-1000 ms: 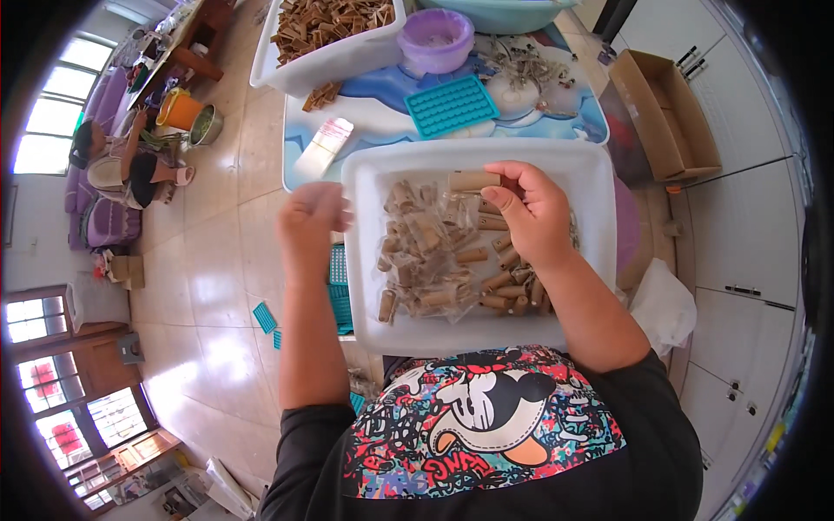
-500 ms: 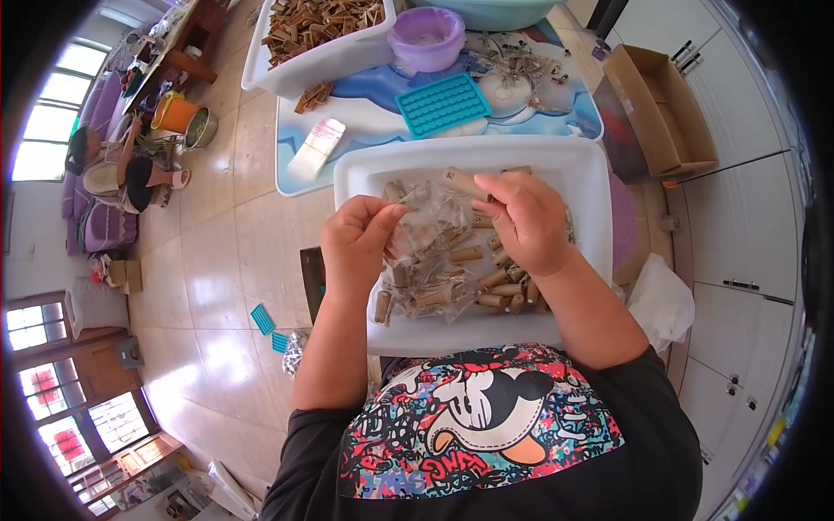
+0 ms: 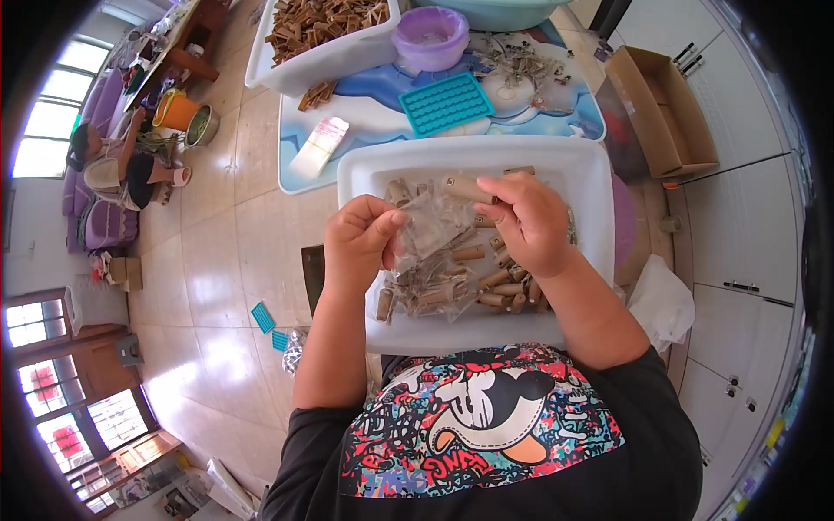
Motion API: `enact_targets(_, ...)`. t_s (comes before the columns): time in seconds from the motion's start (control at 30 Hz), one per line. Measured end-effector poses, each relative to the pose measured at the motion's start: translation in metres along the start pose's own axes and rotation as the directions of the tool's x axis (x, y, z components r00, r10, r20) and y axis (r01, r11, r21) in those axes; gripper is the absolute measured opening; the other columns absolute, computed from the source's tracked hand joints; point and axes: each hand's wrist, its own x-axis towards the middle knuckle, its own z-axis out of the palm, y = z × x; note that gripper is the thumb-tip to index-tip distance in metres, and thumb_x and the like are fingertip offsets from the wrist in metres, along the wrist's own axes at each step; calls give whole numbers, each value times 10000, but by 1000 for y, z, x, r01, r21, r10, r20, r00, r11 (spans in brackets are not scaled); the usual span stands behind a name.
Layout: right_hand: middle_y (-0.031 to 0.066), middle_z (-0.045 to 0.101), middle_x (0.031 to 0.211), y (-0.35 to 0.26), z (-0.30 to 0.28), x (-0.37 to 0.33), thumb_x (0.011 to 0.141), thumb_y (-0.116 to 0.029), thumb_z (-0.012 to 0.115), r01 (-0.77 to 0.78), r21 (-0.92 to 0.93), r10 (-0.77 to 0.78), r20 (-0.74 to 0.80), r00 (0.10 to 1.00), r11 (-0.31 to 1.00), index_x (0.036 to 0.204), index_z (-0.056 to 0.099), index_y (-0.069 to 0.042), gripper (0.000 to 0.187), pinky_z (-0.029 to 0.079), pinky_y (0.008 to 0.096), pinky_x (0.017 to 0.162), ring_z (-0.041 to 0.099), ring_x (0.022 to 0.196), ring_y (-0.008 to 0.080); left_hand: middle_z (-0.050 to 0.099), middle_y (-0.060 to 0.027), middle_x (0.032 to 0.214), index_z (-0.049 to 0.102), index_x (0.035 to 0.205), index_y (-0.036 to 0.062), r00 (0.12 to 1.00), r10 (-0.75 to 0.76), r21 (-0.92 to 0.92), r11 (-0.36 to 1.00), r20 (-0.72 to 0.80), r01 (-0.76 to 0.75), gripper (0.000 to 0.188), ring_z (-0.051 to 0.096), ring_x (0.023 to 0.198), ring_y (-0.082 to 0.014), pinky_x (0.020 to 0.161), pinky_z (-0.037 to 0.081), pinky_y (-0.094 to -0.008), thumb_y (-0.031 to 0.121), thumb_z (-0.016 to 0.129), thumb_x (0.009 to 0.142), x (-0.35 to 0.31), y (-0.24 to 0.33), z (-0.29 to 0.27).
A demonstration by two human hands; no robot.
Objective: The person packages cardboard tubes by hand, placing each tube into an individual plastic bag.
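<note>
My left hand (image 3: 363, 236) pinches a clear plastic bag (image 3: 430, 227) between thumb and fingers. My right hand (image 3: 532, 224) grips a tan cylinder (image 3: 467, 189) by its right end. The cylinder's left end points toward the bag, just above it, outside the bag as far as I can see. Both hands are over a white plastic tub (image 3: 580, 161). Loose tan cylinders (image 3: 504, 291) lie in the tub's right part. Bagged cylinders (image 3: 434, 293) are heaped at its left and middle.
Behind the tub, a blue-patterned table (image 3: 369, 82) carries a teal moulded tray (image 3: 447, 104), a stack of cards (image 3: 320, 148), a purple bucket (image 3: 430, 39), small metal parts (image 3: 530, 69) and a bin of brown pieces (image 3: 287, 74). A cardboard box (image 3: 665, 113) stands right. Another person (image 3: 122, 169) sits far left.
The clear bag in my left hand has spread flatter and moved closer below the cylinder. My right hand still holds the cylinder at nearly the same place.
</note>
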Motion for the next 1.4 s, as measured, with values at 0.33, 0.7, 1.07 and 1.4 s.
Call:
enact_targets(0.33,82,558,729,-2,4,-8,688,30,657,-215,172,201,96,975,961,972,578,-46,305,429,273,554,543,619,216,565,-23,643,547,831,-13,994,104,-37,994,21,-103,141,497,535,-59,486,408,-186,118,602,836,4,-10,6)
enact_targets(0.7,36,556,766,20,-2,-6,741,-13,633,-413,316,249,448,859,854,997,612,-50,259,426,250,616,523,675,138,611,-35,862,579,1010,-22,917,-224,-256,914,331,316,295,550,709,-78,638,431,-196,133,665,774,1,-10,21)
enact_targets(1.07,44,611,727,5,7,-11,771,-111,658,-693,248,608,344,716,677,868,628,-9,144,444,234,615,539,676,84,609,-5,829,577,1019,-4,931,-220,-366,874,290,320,291,485,629,-33,539,356,-166,133,662,777,4,-28,28)
enact_targets(1.4,19,612,729,12,3,-11,791,-88,625,-758,368,658,378,651,538,841,618,-4,98,424,209,597,515,656,56,618,-83,932,545,1052,-52,927,-234,-367,868,291,335,322,602,842,-155,738,493,-269,93,645,781,7,-23,24)
